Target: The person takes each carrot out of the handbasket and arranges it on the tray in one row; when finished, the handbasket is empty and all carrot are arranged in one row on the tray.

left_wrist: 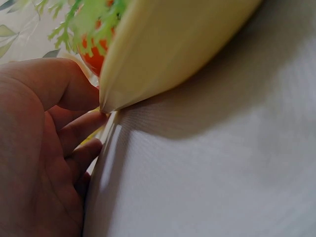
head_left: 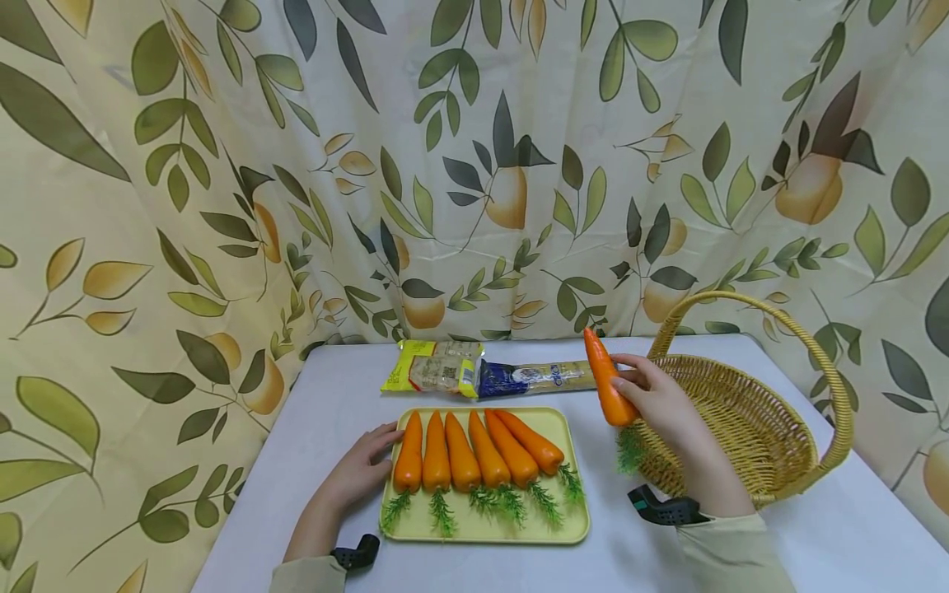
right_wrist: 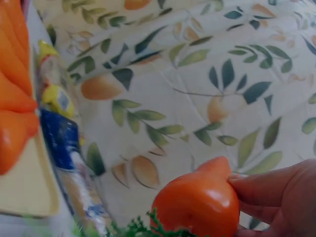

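Observation:
My right hand [head_left: 670,408] pinches an orange carrot [head_left: 610,380] between thumb and fingers, above the table by the near left side of the wicker basket [head_left: 764,428]. The carrot's tip points up and its green leafy top hangs down; in the right wrist view the blunt end of the carrot [right_wrist: 195,205] faces the camera. My left hand [head_left: 363,465] grips the left edge of a pale yellow tray [head_left: 511,531], thumb and fingertips at the rim [left_wrist: 111,91]. Several more carrots [head_left: 463,453] lie side by side on the tray, leafy tops toward me.
Behind the tray lie a yellow and clear food packet [head_left: 437,368] and a long blue-ended packet [head_left: 537,377]. The basket's tall arched handle [head_left: 741,301] rises at the right. A leaf-patterned curtain [head_left: 474,206] hangs behind the white table [head_left: 296,436].

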Demonstrator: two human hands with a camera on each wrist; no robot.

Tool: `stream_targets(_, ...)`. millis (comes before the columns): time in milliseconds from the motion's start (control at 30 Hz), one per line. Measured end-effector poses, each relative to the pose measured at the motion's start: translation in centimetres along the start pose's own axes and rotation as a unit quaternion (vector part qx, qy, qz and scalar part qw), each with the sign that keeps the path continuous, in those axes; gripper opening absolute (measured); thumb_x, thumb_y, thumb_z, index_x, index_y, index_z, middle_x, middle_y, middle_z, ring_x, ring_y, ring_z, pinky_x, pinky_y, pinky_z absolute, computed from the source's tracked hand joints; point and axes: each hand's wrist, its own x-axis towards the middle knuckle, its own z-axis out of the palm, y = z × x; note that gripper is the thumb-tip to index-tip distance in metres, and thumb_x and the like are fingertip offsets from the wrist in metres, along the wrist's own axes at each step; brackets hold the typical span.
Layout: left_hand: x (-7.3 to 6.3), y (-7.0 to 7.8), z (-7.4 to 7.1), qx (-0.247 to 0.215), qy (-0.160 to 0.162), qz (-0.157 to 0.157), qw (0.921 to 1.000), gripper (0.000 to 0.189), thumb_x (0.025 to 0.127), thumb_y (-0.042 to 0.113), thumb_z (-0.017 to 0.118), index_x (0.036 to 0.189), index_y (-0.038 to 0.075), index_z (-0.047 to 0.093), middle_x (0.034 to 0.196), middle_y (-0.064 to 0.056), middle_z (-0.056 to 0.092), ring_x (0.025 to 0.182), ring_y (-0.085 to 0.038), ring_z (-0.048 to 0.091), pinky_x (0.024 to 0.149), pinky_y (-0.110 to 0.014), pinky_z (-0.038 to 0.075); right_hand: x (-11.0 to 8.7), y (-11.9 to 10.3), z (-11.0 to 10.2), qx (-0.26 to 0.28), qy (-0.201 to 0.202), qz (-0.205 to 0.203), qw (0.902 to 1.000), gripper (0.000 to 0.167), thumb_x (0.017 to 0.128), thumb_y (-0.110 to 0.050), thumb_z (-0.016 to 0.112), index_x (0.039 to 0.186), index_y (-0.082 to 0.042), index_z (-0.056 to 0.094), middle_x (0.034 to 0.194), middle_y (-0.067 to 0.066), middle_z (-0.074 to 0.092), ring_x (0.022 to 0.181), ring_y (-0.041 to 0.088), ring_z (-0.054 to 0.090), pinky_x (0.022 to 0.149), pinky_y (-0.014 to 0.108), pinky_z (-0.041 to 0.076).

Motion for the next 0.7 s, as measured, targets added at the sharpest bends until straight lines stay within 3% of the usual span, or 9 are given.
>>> stream_targets(367,0.1,-0.1,0.0,0.003,-0.001,-0.004,1.0000,0.052,0.089,0.019,0.060,0.139,0.028,0.057,0.159,0.004,0.038,0.152,-0.038,0.018,0.120,-0.064,0.016,1.6,2.7,5.6,-0.003,-0.010,0.012,0.9999,0.048,0.102,-0.018,0.052,0.148,-0.008,0.041,0.131,0.029,0.055,0.107,0.033,0.063,0.075,0.034,0.058)
stream_targets(533,0.0,-0.1,0.0,0.004,0.001,0.000,1.0000,0.052,0.089,0.018,0.059,0.140,0.028,0.057,0.159,0.003,0.038,0.152,-0.037,0.020,0.120,-0.064,0.017,2.3,4.2,7.2,-0.041,0.001,0.027,0.9988,0.047,0.101,-0.018,0.054,0.146,-0.008,0.044,0.126,0.028,0.060,0.098,0.030,0.066,0.068,0.034,0.058)
stream_targets(700,0.0,0.0,0.0,0.005,0.000,0.004,1.0000,0.052,0.089,0.017,0.059,0.140,0.026,0.057,0.159,0.002,0.038,0.151,-0.036,0.022,0.119,-0.064,0.018,2.7,5.1,8.2,-0.092,0.006,0.029,0.9953,0.044,0.100,-0.017,0.055,0.142,-0.007,0.048,0.122,0.024,0.064,0.104,0.034,0.066,0.075,0.038,0.057)
